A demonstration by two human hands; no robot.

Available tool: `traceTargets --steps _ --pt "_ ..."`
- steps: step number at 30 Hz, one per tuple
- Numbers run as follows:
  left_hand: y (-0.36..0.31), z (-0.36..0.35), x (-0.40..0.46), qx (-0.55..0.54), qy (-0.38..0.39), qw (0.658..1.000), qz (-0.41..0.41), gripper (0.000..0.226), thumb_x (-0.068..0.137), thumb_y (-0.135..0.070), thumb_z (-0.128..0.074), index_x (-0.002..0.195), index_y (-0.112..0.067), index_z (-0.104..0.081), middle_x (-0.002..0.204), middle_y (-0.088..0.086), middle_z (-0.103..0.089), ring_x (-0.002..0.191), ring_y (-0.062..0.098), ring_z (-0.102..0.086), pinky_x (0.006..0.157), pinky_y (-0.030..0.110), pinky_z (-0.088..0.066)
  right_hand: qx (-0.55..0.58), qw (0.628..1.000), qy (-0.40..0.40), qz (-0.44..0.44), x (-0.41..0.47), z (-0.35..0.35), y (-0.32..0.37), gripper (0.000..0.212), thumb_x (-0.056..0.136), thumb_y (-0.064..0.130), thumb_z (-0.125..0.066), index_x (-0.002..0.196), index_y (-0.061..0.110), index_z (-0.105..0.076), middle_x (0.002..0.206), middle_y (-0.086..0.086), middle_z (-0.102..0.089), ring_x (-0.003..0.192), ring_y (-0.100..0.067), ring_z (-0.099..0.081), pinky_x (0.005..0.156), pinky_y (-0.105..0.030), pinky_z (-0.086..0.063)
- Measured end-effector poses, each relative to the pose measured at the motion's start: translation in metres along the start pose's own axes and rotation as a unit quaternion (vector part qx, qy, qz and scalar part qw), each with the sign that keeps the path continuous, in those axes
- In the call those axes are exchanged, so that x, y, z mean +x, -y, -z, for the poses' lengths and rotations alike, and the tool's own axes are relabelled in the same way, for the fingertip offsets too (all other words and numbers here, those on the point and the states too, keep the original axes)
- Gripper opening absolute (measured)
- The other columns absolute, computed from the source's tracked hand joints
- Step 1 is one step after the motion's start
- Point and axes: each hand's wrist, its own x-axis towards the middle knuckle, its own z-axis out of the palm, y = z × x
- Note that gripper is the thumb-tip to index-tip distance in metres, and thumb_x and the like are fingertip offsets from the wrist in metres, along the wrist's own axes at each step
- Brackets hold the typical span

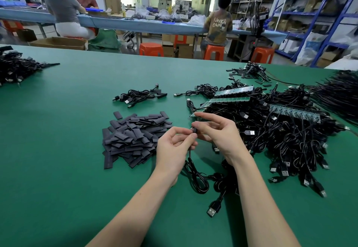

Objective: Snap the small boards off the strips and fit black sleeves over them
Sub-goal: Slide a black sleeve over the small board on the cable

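Black sleeve (194, 130) on a cable end is pinched between left hand (172, 147) and right hand (217, 132), above the green table (67, 149), beside loose sleeves (133, 140).

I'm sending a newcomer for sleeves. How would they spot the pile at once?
On the green table, look just left of the person's left hand. The pile of black sleeves is flat, short rectangles, loose and wireless, unlike the tangled cables on the right.

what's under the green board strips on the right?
The board strips lie on a pile of black USB cables, which sits on the green table. Whether more strips or loose boards are buried in the tangle cannot be seen.
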Motion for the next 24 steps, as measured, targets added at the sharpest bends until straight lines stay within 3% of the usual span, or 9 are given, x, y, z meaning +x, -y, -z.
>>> traceTargets --steps 6,24 --pt "0.0017 -0.0002 0.0026 -0.007 0.002 1.0 -0.002 0.009 0.088 -0.002 -0.075 0.089 -0.006 -0.067 0.074 0.009 -0.074 0.065 0.014 -0.068 0.064 0.02 -0.054 0.014 1.0 -0.004 0.016 0.0001 -0.0021 -0.0025 0.032 0.086 0.001 -0.077 0.116 0.011 -0.073 0.09 -0.02 -0.077 0.08 -0.02 -0.075 0.07 -0.023 -0.058" --pt "0.0046 0.0009 0.0037 -0.004 0.002 1.0 -0.002 0.01 0.087 -0.002 -0.075 0.09 -0.006 -0.066 0.076 0.01 -0.075 0.066 0.014 -0.068 0.065 0.021 -0.054 0.015 0.999 -0.015 0.028 0.0022 -0.0021 -0.0055 0.026 0.086 -0.002 -0.076 0.11 0.006 -0.075 0.088 -0.022 -0.076 0.078 -0.024 -0.073 0.076 -0.032 -0.062"
